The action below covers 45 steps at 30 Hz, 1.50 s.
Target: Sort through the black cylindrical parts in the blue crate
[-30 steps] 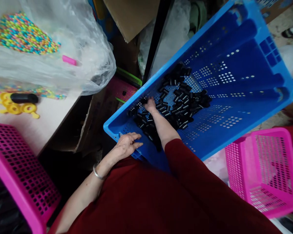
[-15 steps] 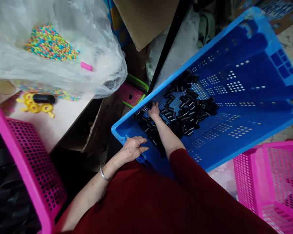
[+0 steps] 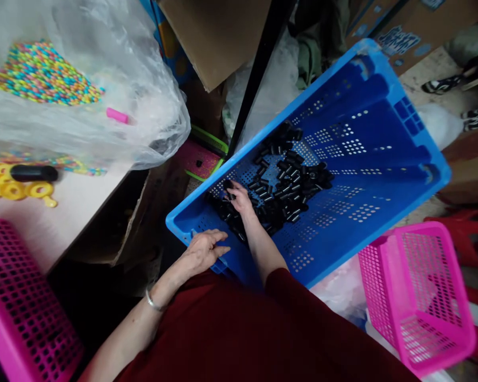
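A large blue perforated crate [image 3: 366, 175] lies tilted across my lap. Several small black cylinders [image 3: 290, 180] are heaped in its lower left part. My left hand [image 3: 202, 250] grips the crate's near rim at the corner. My right hand [image 3: 239, 199] reaches inside, fingers curled among the black cylinders near the left wall. Whether it holds any of them is hidden.
A pink basket [image 3: 418, 294] stands at the lower right, another pink basket [image 3: 19, 307] at the lower left. On the table to the left lie a clear bag of coloured beads [image 3: 43, 74], yellow rings [image 3: 19, 188] and a black cylinder [image 3: 34, 173]. Cardboard boxes [image 3: 215, 37] stand behind.
My right hand has drawn back a little toward me within the pile of black cylinders. The left hand has kept its hold on the rim. The view has shifted.
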### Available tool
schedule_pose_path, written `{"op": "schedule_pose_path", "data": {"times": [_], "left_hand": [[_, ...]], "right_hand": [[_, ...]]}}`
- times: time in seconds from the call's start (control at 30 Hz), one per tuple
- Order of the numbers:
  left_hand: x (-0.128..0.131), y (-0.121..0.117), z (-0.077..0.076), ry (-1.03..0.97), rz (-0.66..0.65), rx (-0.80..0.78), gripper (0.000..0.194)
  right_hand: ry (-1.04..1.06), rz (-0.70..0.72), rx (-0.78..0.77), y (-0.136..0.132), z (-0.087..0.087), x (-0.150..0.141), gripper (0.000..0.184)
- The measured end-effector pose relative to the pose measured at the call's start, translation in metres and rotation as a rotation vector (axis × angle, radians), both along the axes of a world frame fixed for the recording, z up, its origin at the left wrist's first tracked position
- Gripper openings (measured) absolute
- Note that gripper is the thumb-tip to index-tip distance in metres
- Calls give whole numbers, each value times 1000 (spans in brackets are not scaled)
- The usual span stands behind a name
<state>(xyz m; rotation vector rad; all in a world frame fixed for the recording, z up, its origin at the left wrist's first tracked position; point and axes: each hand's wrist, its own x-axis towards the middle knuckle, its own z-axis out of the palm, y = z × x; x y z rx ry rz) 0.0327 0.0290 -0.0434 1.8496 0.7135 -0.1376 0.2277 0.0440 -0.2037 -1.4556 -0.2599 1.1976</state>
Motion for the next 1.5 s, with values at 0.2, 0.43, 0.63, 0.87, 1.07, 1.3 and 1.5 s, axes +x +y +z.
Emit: {"op": "schedule_pose_path", "data": {"times": [0.2,0.43,0.63,0.87,1.07,1.3,1.5], "left_hand": [[2,-2,-1,-77,232,-207,23],[16,4,3,-283,779,-634,60],[22,5,-4,-272,801,-602,59],[25,3,-6,-192,794,-442,59],[23,-3,-13,-135,778,-298,75],[3,-4,-26,-299,625,170,44],[-21,13,-27,-117,233,1143,21]], "right_hand": [[135,120,247,-35,56,17,50],[-41,521,351,-39,106,13,45],[-228,903,309,-34,131,7,37],[32,978,219,-28,113,5,52],[-68,252,-309,-40,30,20,22],[-292,-34,-298,-27,12,52,26],[-753,-221,-474,12,47,151,39]]}}
